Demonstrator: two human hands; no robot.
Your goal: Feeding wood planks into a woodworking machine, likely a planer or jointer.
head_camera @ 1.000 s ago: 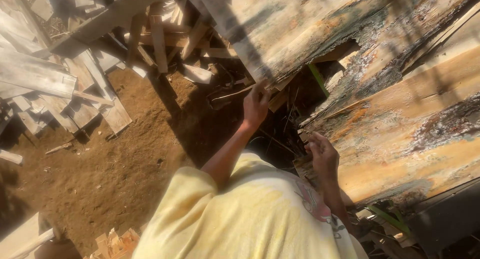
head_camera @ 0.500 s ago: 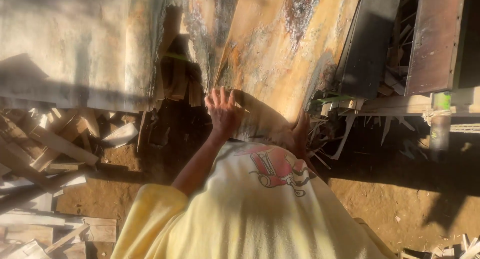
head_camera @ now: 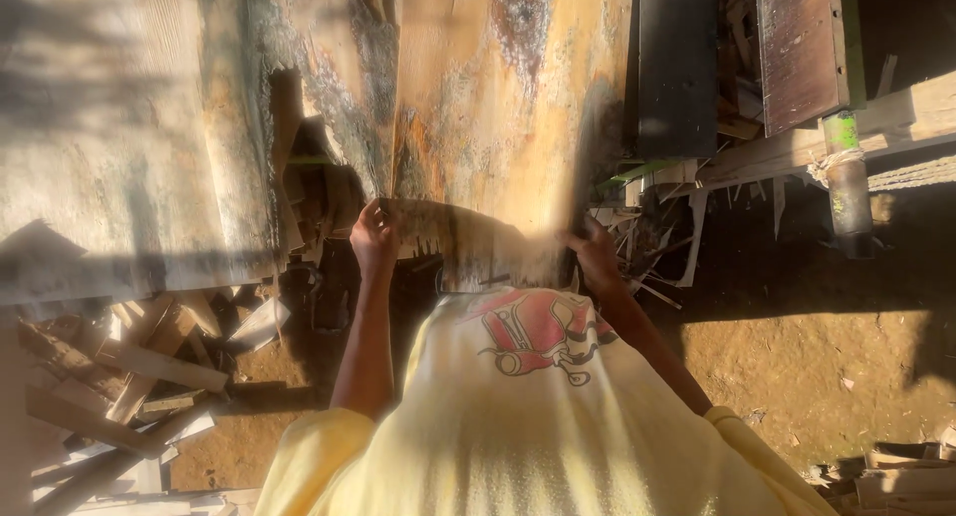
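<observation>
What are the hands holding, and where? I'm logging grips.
Left hand and right hand grip the wide weathered board by its near end.

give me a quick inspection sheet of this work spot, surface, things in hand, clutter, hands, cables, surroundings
surface: bare dirt ground, sunlit in patches
job's things: large weathered wooden board, stained orange and grey, ragged near edge
clutter: offcut wood pieces piled on the left, splinters by the board's right corner
hands: left hand and right hand both grip the board's near edge
cables: nothing seen
surroundings: pale slab on the left, dark panels and a pipe on the right
</observation>
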